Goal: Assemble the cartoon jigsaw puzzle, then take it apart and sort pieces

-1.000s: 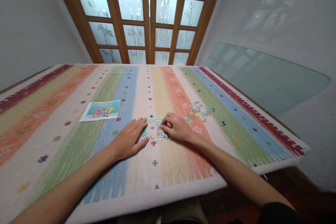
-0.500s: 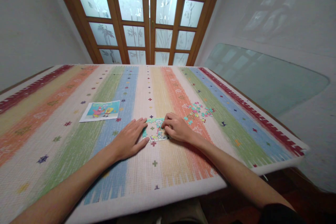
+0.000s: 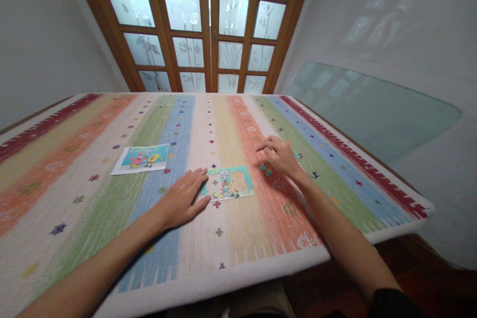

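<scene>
A partly assembled jigsaw puzzle (image 3: 225, 182) lies flat in front of me, with an outer border and a standing figure down its middle. Bare tablecloth shows through gaps on both sides of that figure. My left hand (image 3: 185, 198) rests flat at the puzzle's left edge, fingers stretched out and touching it. Off to the right, my right hand (image 3: 278, 155) hovers over the loose puzzle pieces (image 3: 266, 171), its fingers loosely bent and somewhat apart, with nothing visible between them. Most of the loose pieces are hidden behind this hand.
A printed cartoon picture (image 3: 140, 158) on white paper lies left of the puzzle. A striped tablecloth (image 3: 156, 119) covers the table. Beyond the far edge stand wooden doors with glass panes (image 3: 185, 10), and a glass panel (image 3: 372, 99) leans at the right wall.
My right hand has left the puzzle and moved right and away from me, over the loose pieces. The puzzle's right part is now uncovered. My left hand has stayed put.
</scene>
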`<action>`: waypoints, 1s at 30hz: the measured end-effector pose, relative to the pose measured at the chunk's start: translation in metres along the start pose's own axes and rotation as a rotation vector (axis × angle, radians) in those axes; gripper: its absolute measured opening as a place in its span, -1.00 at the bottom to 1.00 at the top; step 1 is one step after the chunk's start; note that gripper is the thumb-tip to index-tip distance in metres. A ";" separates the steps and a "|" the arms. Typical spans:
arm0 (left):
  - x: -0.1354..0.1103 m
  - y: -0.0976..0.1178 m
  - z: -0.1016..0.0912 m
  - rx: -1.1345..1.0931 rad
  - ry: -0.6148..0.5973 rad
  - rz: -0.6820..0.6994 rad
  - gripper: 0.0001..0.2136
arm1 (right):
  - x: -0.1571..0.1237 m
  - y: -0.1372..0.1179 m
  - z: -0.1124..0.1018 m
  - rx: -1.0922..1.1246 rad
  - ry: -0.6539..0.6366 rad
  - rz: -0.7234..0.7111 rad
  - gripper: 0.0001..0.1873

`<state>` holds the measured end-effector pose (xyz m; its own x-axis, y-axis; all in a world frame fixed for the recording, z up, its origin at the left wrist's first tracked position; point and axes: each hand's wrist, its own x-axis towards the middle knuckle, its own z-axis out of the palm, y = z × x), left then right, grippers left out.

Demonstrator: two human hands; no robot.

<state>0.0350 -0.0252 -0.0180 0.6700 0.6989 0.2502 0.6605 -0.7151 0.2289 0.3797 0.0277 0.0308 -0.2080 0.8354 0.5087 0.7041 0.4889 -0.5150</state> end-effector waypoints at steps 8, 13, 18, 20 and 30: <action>0.000 0.001 -0.001 -0.034 0.018 -0.003 -0.57 | 0.000 0.041 -0.054 -0.256 0.125 0.309 -0.67; 0.001 0.003 -0.003 -0.032 0.014 -0.016 -0.57 | -0.006 0.062 -0.074 -0.391 0.035 0.415 -0.67; 0.001 0.002 -0.003 -0.024 0.009 -0.016 -0.61 | -0.013 0.082 -0.089 -0.440 -0.189 0.521 -0.74; 0.001 0.002 -0.002 -0.024 0.010 -0.014 -0.61 | -0.016 0.087 -0.094 -0.391 -0.295 0.573 -0.81; 0.000 0.001 -0.002 -0.027 0.002 -0.018 -0.60 | -0.021 0.097 -0.092 -0.310 -0.445 0.599 -0.93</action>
<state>0.0352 -0.0259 -0.0161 0.6577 0.7114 0.2478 0.6626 -0.7028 0.2589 0.5147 0.0341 0.0334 0.0595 0.9870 -0.1496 0.9243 -0.1111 -0.3652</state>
